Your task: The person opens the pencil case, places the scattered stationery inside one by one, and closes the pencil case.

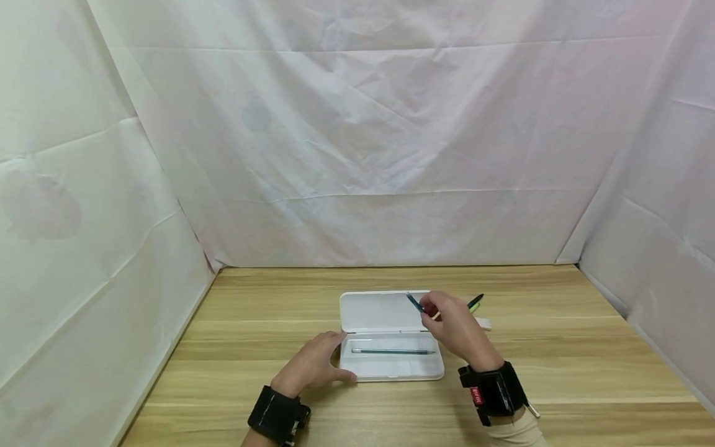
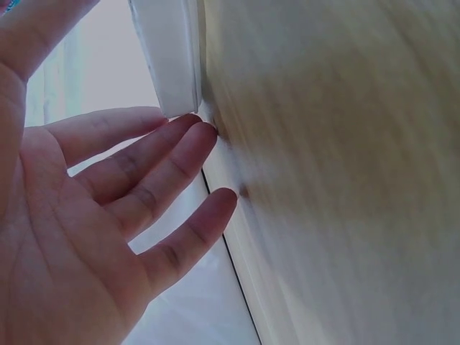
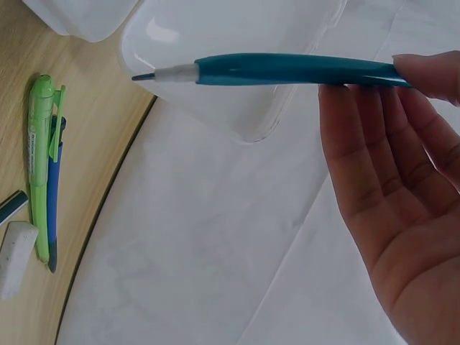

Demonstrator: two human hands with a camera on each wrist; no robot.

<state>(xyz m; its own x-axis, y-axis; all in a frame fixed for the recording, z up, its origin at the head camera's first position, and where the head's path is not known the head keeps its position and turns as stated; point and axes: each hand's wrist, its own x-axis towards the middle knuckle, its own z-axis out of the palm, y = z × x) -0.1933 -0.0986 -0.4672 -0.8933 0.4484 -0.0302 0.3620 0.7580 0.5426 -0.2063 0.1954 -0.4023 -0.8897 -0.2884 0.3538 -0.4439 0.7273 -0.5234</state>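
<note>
An opened white pencil case (image 1: 380, 370) lies on the table, its lid (image 1: 371, 312) tilted back behind the base. One teal pencil (image 1: 391, 352) rests lengthwise inside the base. My left hand (image 1: 313, 363) is at the case's left end, thumb by the front corner and fingers near the hinge; in the left wrist view its fairly straight fingers (image 2: 176, 162) touch the case's edge. Above the case's right side, my right hand (image 1: 460, 329) pinches a second teal pencil (image 3: 287, 70) between thumb and fingertips, its dark point facing away from the hand.
To the right of the case lie a green highlighter (image 3: 39, 172), a blue pen (image 3: 52, 208), a white eraser (image 3: 16, 259) and a dark green-and-white end of some object (image 3: 11, 206). White cloth (image 1: 391, 155) hangs behind the wooden table (image 1: 240, 323) and at both sides.
</note>
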